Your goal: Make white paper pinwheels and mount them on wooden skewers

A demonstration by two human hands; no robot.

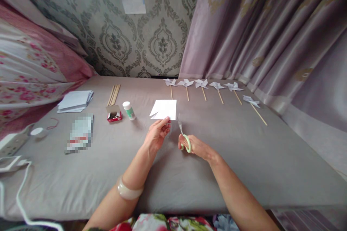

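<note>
1. At the far left, a white power strip lies near the edge of the bed-like surface, which is covered in grey cloth; a white cable runs from it toward the person.
2. Just beside the strip sits a round white object, with a thin red cord close by.
3. A stack of white paper lies farther back, its sheets slightly out of line. Nearer the person is a packet, its print blurred out.
4. Next come several wooden sticks, laid side by side. At their near ends stands a small red box with its flap up and small dark items inside.
5. A white-capped bottle with a green label stands to the right of the box.
6. The left hand pinches the near edge of a white sheet, thumb on top. The sheet is held out in front of the person, with a slit running inward from its near left corner. A pale bangle circles the forearm.
7. The right hand grips green-handled scissors, fingers in the loops. The blurred blades point away from the person, just beside the sheet's near right corner.
8. Six white paper pinwheels on sticks lie beyond the hands and to the right, five in a row and the sixth nearer, at the right end.
</note>
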